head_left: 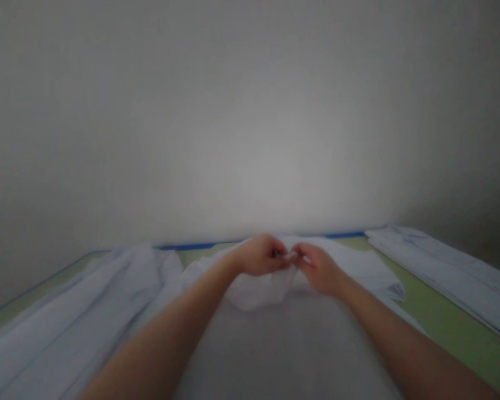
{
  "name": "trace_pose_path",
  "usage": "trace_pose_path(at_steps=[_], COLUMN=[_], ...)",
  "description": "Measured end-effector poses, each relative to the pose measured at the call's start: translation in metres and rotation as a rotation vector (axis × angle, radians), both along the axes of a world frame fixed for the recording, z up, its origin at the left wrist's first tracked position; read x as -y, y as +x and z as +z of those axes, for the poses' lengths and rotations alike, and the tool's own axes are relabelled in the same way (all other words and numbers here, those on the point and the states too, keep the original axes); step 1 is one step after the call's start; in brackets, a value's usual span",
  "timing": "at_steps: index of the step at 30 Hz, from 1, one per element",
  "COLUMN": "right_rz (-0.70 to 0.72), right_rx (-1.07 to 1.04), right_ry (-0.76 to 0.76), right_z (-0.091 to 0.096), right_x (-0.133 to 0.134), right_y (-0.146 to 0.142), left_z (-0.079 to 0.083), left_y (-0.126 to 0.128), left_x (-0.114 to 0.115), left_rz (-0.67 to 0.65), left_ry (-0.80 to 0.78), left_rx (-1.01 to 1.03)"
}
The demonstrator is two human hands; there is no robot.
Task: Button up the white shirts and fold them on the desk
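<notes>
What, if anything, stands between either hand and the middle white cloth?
Nothing visible: the left hand and right hand pinch the white cloth directly. The long cloth lies to its left, the folded cloth to its right.

Bare forearms [187,316] taper smoothly to slimmer wrists [234,263], ending in a bare left grip [260,255] and right grip [320,269].

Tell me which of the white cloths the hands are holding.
The middle white cloth, pinched by the left hand and right hand. The left-side cloth and folded right-side cloth lie away from both hands.
</notes>
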State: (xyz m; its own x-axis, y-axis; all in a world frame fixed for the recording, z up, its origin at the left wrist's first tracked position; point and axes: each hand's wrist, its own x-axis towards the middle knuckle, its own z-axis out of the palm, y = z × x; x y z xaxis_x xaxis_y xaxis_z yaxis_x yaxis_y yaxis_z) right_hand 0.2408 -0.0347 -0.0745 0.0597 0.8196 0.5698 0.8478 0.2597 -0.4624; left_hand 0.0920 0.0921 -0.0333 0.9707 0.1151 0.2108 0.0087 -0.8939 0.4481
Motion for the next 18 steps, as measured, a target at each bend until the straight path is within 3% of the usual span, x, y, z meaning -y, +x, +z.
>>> trace_pose_path(at_steps=[18], right_rz=[-0.066], right_rx=[-0.093], right_ry=[0.02], right_z=[0.003], right_x=[-0.001], right_y=[0.007], left_z=[-0.014], left_y=[0.011], left_x=[-0.002], left_rz=[-0.041], left_ry=[0.015], left_rx=[0.124])
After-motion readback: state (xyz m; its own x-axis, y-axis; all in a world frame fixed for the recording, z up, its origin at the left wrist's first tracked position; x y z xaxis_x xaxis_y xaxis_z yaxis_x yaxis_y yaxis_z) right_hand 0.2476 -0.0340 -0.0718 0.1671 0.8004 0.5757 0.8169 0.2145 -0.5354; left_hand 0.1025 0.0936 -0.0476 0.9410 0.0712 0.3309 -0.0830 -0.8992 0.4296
